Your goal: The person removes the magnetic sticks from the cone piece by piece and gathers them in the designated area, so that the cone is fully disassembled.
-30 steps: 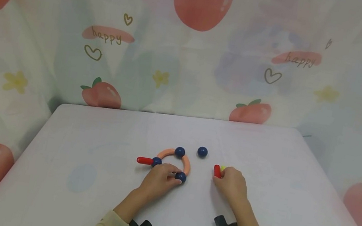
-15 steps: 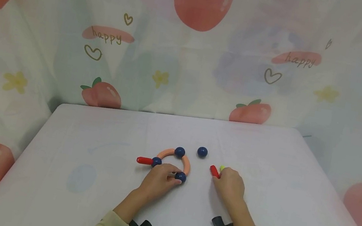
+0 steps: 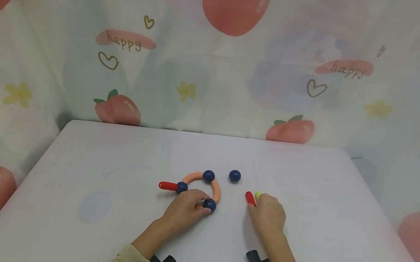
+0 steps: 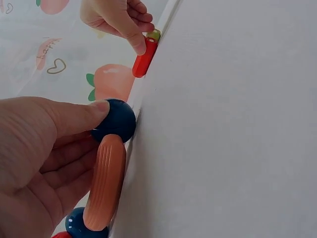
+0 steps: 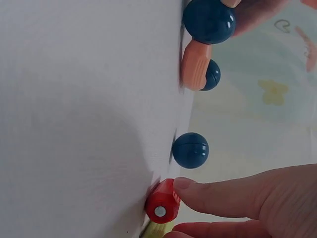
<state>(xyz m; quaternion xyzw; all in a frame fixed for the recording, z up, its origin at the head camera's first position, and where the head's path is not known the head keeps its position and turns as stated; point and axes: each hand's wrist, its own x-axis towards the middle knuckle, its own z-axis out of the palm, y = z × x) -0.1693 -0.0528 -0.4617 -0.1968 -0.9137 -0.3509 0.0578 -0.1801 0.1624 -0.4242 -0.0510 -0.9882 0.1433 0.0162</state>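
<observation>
Inside the left grip (image 3: 184,210), a blue ball (image 3: 210,205) is pinched, seemingly to steady the adjoining peach arc (image 3: 218,191); the right grip (image 3: 268,215) pinches a red rod (image 3: 250,197), a yellow-green piece (image 3: 258,195) just beside.

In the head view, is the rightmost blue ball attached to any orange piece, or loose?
Loose: tabletop shows between this blue ball and the nearest orange piece; the right wrist view also shows it apart.
</observation>
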